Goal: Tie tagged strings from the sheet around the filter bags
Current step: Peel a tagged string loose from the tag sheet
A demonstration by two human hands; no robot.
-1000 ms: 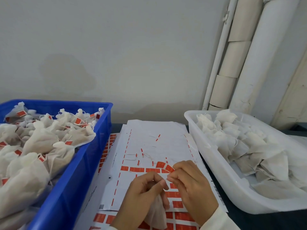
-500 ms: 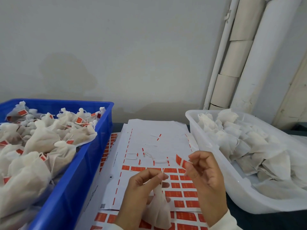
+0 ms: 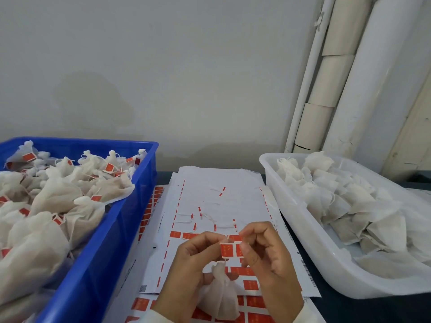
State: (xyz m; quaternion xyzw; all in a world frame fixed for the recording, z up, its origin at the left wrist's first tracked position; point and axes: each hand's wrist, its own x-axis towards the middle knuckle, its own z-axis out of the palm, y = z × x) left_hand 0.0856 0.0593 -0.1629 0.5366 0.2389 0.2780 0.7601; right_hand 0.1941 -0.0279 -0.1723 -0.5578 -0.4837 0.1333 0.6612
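A white filter bag (image 3: 220,297) hangs between my hands, its gathered neck pointing up. My left hand (image 3: 186,271) grips the bag at the neck with curled fingers. My right hand (image 3: 265,259) pinches a red tag (image 3: 229,250) with a thin string that runs down to the bag's neck. Below the hands lies the white sheet (image 3: 217,201) with rows of red tags, several of its upper slots empty.
A blue crate (image 3: 116,229) on the left holds several tied bags with red tags. A white tub (image 3: 300,220) on the right holds several untied filter bags. White pipes (image 3: 349,73) run up the wall at the back right.
My right hand has come back toward the left hand, bringing the red tag close above the bag's neck. The left hand still holds the bag.
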